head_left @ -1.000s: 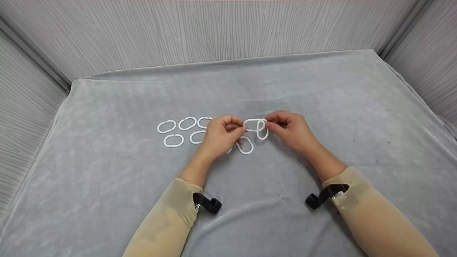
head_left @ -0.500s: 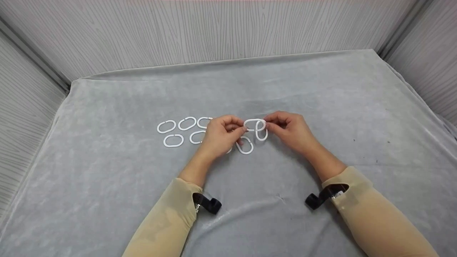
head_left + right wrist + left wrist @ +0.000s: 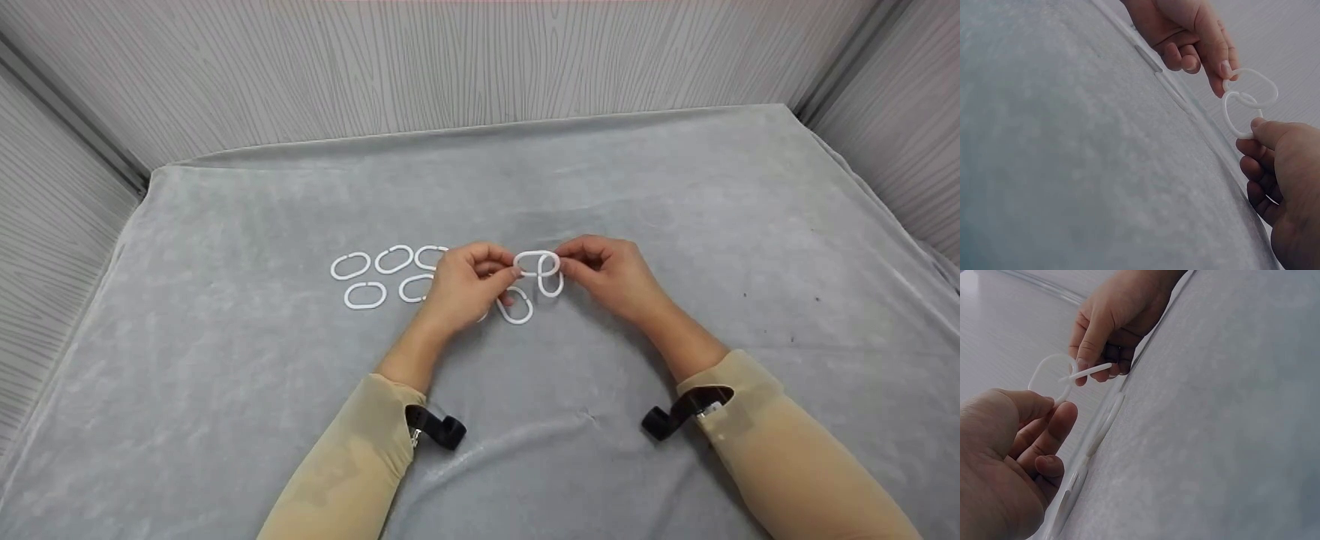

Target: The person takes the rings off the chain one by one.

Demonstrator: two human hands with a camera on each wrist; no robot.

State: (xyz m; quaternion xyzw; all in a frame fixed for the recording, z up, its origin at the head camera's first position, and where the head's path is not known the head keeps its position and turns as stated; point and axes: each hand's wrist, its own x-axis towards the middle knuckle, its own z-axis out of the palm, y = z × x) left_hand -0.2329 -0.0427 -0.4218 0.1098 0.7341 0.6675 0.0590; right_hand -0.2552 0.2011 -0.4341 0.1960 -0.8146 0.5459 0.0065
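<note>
My left hand (image 3: 461, 283) pinches one end of a white oval curtain ring (image 3: 531, 253) between thumb and forefinger, keeping it level above the cloth. A second white oval ring (image 3: 550, 295) is pinched at its side by my right hand (image 3: 616, 276). The two rings cross and appear linked, as the right wrist view shows with the left hand's ring (image 3: 1276, 93) passing through the right hand's ring (image 3: 1225, 115). Below the left hand's fingers another loose ring (image 3: 517, 322) lies on the cloth.
Several more white oval rings, among them one ring (image 3: 365, 307) at the left, lie flat on the grey cloth (image 3: 585, 465). My left hand partly covers some of them. A pale wood-grain wall (image 3: 480, 67) stands behind the table.
The two hands stay almost still. The ring in my right hand tips slightly, its free end swinging a little lower beneath the left hand's ring.
</note>
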